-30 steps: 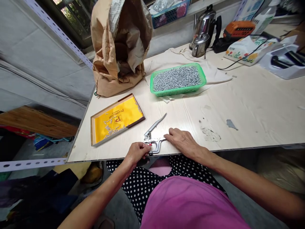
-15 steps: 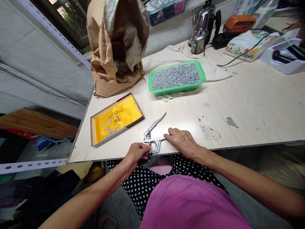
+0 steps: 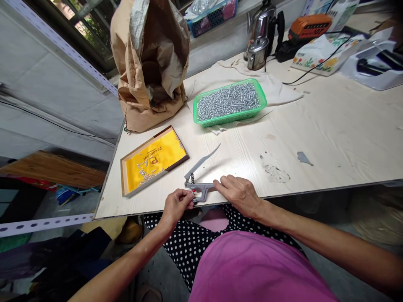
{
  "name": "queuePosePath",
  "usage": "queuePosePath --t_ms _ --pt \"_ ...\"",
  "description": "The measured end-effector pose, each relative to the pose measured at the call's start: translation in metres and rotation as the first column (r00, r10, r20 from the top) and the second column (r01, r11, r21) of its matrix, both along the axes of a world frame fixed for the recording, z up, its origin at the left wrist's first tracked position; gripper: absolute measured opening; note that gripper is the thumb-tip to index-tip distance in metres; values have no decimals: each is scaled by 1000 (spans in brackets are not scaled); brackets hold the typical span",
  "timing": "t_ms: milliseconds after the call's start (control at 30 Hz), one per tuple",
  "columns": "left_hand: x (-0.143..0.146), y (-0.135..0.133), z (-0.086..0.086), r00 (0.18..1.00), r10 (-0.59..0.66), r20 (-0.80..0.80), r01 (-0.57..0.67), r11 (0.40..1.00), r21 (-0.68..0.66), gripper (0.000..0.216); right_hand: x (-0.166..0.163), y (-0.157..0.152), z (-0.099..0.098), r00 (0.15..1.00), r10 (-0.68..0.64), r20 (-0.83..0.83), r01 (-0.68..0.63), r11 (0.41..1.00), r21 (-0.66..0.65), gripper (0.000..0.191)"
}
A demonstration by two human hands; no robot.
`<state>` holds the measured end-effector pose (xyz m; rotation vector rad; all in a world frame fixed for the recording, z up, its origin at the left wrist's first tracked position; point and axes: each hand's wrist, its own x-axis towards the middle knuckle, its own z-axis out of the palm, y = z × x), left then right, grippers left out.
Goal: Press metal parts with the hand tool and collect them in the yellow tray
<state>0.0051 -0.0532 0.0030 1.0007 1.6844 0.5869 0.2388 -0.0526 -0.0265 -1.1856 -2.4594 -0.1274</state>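
Near the front edge of the table lie grey snap-fastener pliers (image 3: 206, 187), their long upper handle raised and a spring showing at the hinge. My right hand (image 3: 239, 193) is closed around the end of their lower handle. At the jaws, beside a small red part, my left hand (image 3: 176, 204) pinches with thumb and fingertips. Whatever sits between those fingertips is too small and covered to make out. Left of the pliers is a shallow box (image 3: 125, 178) lined in yellow, with several small metal pieces scattered in it.
Behind the pliers stands a green plastic basket (image 3: 220, 121) full of small metal screw-like pieces. A large brown paper bag (image 3: 135, 100) is at the back left. A steel kettle (image 3: 263, 29), a small metal pot (image 3: 257, 54) and an orange battery (image 3: 308, 28) stand at the back right.
The whole view has shifted slightly. The pliers look a little turned and lie slightly further left, with both hands at the same places on them. Their upper handle stays raised.
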Motion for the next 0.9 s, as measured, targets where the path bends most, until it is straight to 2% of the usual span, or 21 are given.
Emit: queuePosePath --t_ms 233,433,500,600,700,767,800,900 --pt "-1 -1 3 995 56 84 -46 992 -119 52 1 -3 3 1000 13 -24 -12 999 30 30" --pt "-1 -2 3 996 -78 -51 76 996 -47 49 1 -2 -5 998 27 -65 -23 998 61 24" --pt "-2 2 4 988 -126 -91 117 988 -97 47 -1 -1 -10 997 30 -73 -29 1000 10 21" --pt "-3 10 6 985 -159 -61 141 963 -230 42 -1 1 -9 998 14 -60 -22 989 -147 19" --pt "-4 16 8 989 -145 -18 133 943 -304 41 4 6 2 999 12 -47 -26 956 -291 15" --pt "-4 19 9 991 -133 4 127 937 -325 41 9 15 11 998 30 -51 -46 939 -341 13" --pt "-4 19 9 991 -130 12 126 935 -331 42 12 21 15 998 36 -52 -52 936 -349 23" --pt "-4 20 8 991 -131 14 128 932 -340 44 17 42 18 998 64 -15 -65 933 -353 78"
